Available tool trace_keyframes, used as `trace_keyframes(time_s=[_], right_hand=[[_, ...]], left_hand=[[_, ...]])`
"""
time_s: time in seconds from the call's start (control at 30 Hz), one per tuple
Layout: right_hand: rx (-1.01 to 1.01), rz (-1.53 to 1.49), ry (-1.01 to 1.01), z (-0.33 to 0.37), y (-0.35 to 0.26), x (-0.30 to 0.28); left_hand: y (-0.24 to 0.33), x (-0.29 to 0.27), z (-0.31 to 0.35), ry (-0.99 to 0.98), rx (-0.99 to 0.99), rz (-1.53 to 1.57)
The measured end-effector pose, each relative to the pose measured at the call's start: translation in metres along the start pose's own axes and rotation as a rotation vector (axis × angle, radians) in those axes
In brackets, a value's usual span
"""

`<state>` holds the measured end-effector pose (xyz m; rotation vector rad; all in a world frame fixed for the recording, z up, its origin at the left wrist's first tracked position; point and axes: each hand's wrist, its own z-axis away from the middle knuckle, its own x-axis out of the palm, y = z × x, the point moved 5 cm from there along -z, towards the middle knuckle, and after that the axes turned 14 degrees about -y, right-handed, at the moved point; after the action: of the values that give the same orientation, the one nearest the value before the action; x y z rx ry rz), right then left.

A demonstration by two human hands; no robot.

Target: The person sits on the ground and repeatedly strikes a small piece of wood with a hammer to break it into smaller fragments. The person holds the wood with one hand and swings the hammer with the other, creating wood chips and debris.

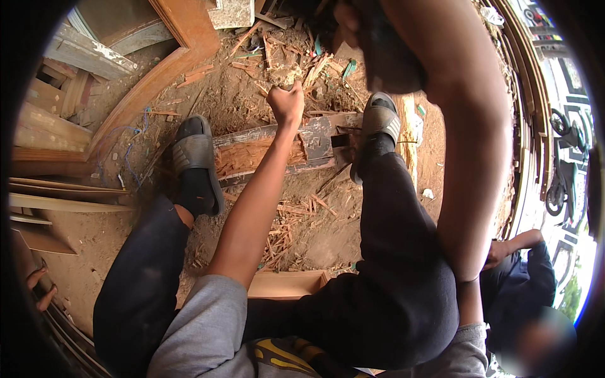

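Seemingly bracing a splintered wooden beam (236, 157) on dirt (331, 234) between slide sandals (382, 121) for steadiness, while clenching fingers (276, 97) of the left hand (287, 104) beyond it, contents hidden, and holding up a right hand (354, 26) with grip too blurred to tell.

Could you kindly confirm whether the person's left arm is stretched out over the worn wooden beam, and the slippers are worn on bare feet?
Not quite: bare feet is the mistake. The head view shows dark socks inside the slippers. The left arm is indeed stretched out over the worn wooden beam.
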<state>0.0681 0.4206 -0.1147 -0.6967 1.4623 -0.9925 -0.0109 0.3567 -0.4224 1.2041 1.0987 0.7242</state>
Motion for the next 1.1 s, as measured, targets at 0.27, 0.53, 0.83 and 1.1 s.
trace_keyframes(time_s=[0.27,0.53,0.83,1.1], right_hand=[[0.561,0.172,-0.399,0.005,0.127,0.088],[0.746,-0.364,-0.31,0.034,0.167,0.073],[0.944,-0.243,-0.409,0.074,0.293,0.084],[1.002,-0.368,-0.518,0.082,0.275,0.086]], left_hand=[[-0.013,-0.013,-0.002,-0.071,-0.01,0.05],[-0.025,-0.001,-0.026,-0.05,-0.023,0.001],[-0.052,0.026,-0.044,-0.268,-0.359,-0.106],[-0.045,0.028,-0.041,-0.256,-0.364,-0.166]])
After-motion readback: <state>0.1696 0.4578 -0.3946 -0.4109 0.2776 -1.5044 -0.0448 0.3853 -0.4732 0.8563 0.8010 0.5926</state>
